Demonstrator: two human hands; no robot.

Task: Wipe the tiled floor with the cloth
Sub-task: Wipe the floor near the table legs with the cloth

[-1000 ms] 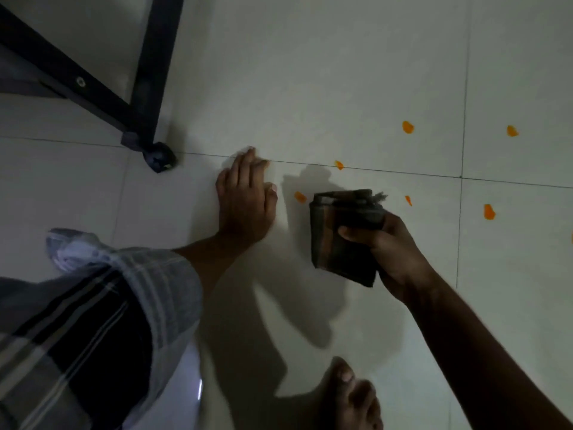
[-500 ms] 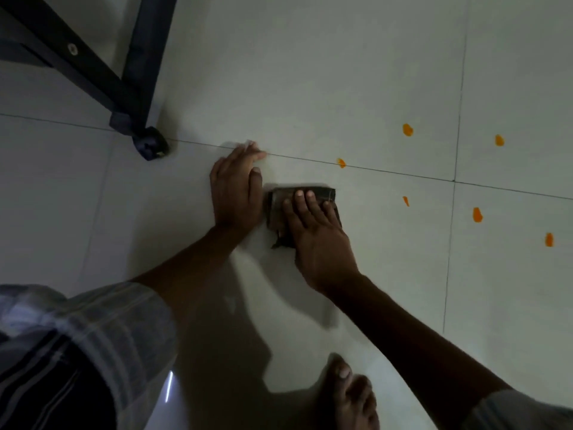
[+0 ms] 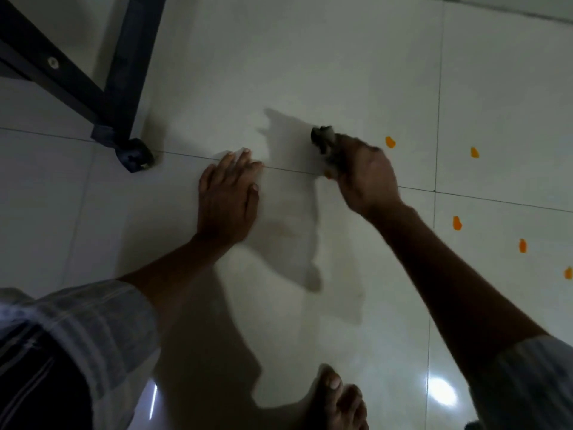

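Left hand (image 3: pixel 228 197) flat on floor (image 3: pixel 310 57), fingers spread, bracing us | right hand (image 3: pixel 364 178) grips bunched cloth (image 3: pixel 324 141) (blurred) | orange spots (image 3: pixel 390 142) beside, likely next.

A single wide-angle camera worn on the head looks steeply down and forward from close above the tiled floor (image 3: pixel 310 57), with tile joints bowing toward the edges. Both forearms enter from the bottom, the left hand (image 3: pixel 226 197) near centre and the right hand (image 3: pixel 366 178) beside it. A bare foot (image 3: pixel 338 398) sits at the bottom edge, a black frame leg (image 3: pixel 136 66) upper left.
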